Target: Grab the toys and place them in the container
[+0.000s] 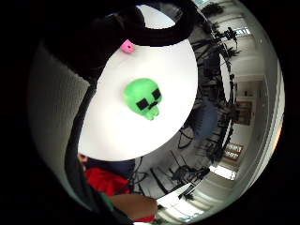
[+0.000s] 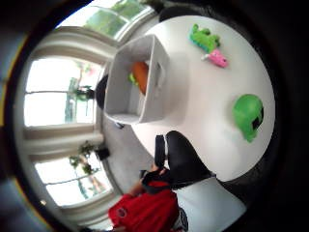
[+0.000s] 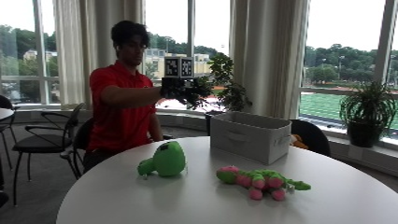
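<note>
From the outside view the gloved right hand (image 3: 176, 88) is raised in the air, but its fingers are too dark and small to tell whether they are curled or straight. The grey container (image 3: 250, 136) shows only its outer walls there, so its contents are hidden; the thumb side palm view reveals an orange toy (image 2: 140, 76) inside, partly covered by the wall, with a green scrap beside it too small to identify. The person's other hand is hidden behind the table (image 3: 205, 200).

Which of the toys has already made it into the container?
The orange toy, seen inside the grey container. The green block-faced toy and the green-and-pink crocodile toy lie on the white table.
</note>
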A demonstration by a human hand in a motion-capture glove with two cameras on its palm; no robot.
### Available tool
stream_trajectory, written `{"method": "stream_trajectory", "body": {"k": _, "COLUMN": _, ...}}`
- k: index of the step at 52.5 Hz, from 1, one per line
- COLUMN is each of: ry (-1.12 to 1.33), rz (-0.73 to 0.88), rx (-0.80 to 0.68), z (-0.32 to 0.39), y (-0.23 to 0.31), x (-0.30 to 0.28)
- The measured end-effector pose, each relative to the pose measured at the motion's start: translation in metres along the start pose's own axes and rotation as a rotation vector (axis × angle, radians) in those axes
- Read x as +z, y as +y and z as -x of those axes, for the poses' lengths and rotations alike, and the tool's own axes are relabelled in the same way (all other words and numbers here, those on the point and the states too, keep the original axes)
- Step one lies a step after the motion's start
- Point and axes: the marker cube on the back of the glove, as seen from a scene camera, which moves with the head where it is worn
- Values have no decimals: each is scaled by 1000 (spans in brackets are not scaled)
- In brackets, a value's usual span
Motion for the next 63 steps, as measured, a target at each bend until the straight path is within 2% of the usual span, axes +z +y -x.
{"method": "stream_trajectory", "body": {"k": 6, "ry": 42, "rz": -24, "rx": 31, "z": -37, "y": 16, "x": 17}}
{"method": "stream_trajectory", "body": {"k": 23, "ry": 45, "rz": 103, "rx": 150, "z": -114, "y": 8, "x": 83}}
{"method": "stream_trajectory", "body": {"k": 42, "ry": 50, "rz": 207, "rx": 217, "z": -139, "y": -10, "x": 151}}
{"method": "stream_trajectory", "body": {"k": 52, "ry": -18, "rz": 281, "rx": 212, "z": -143, "y": -23, "x": 183}}
{"method": "stream_trajectory", "body": {"k": 63, "ry": 26, "rz": 317, "rx": 183, "z": -140, "y": -31, "x": 199}}
